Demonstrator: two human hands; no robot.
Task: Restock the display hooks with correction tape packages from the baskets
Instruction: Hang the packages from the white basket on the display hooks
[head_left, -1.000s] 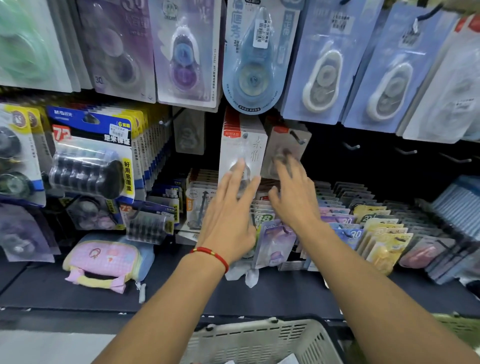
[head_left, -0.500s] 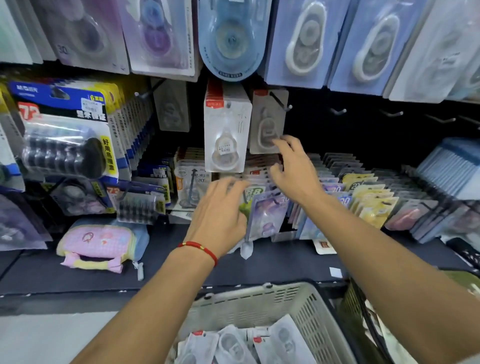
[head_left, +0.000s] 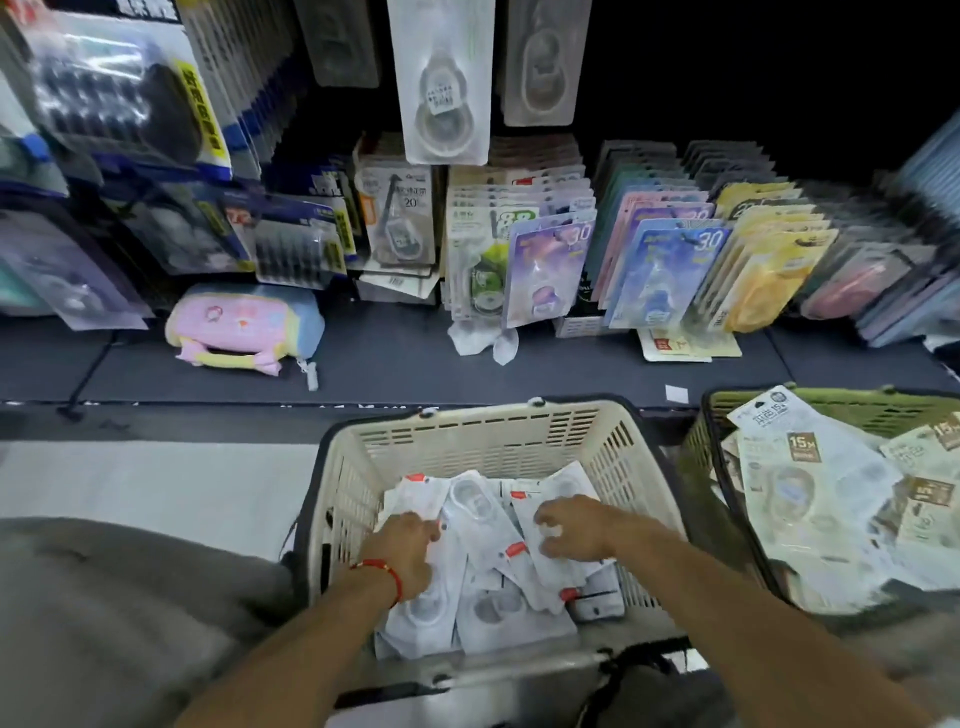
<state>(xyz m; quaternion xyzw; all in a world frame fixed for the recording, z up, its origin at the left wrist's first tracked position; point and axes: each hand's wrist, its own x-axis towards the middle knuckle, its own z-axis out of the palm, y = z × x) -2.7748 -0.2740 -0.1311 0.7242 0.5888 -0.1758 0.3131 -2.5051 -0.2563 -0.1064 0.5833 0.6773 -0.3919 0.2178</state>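
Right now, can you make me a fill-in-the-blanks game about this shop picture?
1. Both hands reach into the ____ basket.
2. The left hand wears a ____ string on its wrist.
3. The basket to the right of it is ____.
4. A pink pouch lies on the dark ____.

Missing words: cream; red; green; shelf

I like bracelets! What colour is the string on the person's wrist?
Red. The wrist string sits on the left hand, seen in the head view.

Pink and blue pouch (head_left: 241, 326) on dark shelf (head_left: 395, 364), white paper scrap (head_left: 676, 394) near its front edge
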